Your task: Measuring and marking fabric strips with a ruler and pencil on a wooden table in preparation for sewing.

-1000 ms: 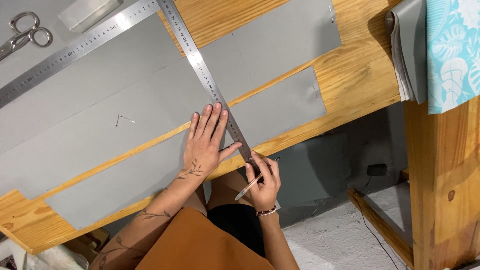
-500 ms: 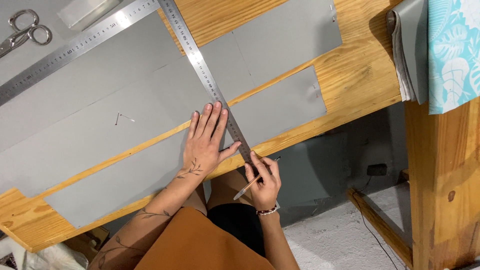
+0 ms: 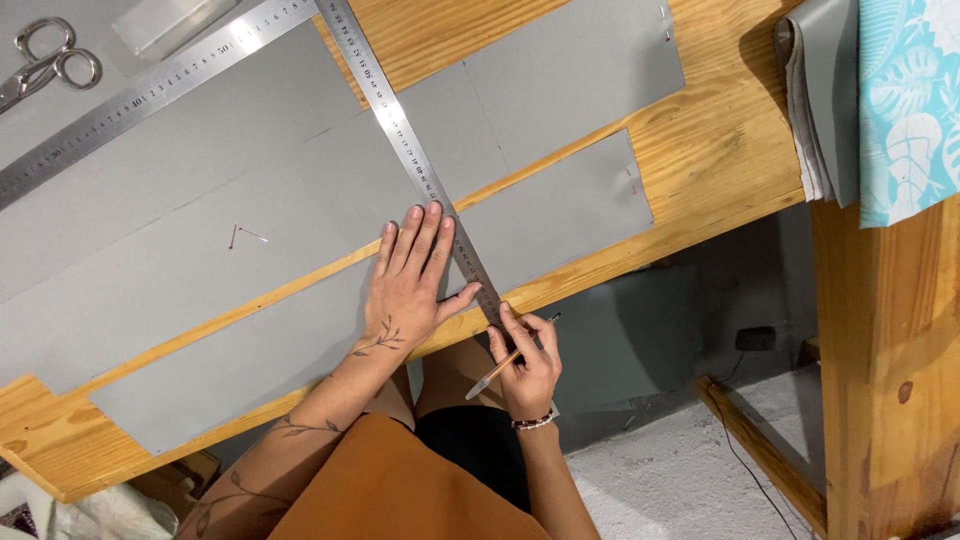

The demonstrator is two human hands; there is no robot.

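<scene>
My left hand (image 3: 412, 278) lies flat, fingers together, on a narrow grey fabric strip (image 3: 250, 360), pressing against the left side of a long steel ruler (image 3: 410, 150) that runs diagonally across the wooden table (image 3: 720, 150). My right hand (image 3: 525, 365) holds a pen (image 3: 500, 368) at the ruler's near end, at the table's front edge. A wider grey fabric piece (image 3: 200, 230) lies under the ruler further back.
A second steel ruler (image 3: 140, 85) meets the first at the top, forming a square. Scissors (image 3: 45, 70) lie at the far left. Two pins (image 3: 242, 236) rest on the fabric. Folded grey cloth (image 3: 825, 100) and leaf-print fabric (image 3: 910, 100) hang at the right.
</scene>
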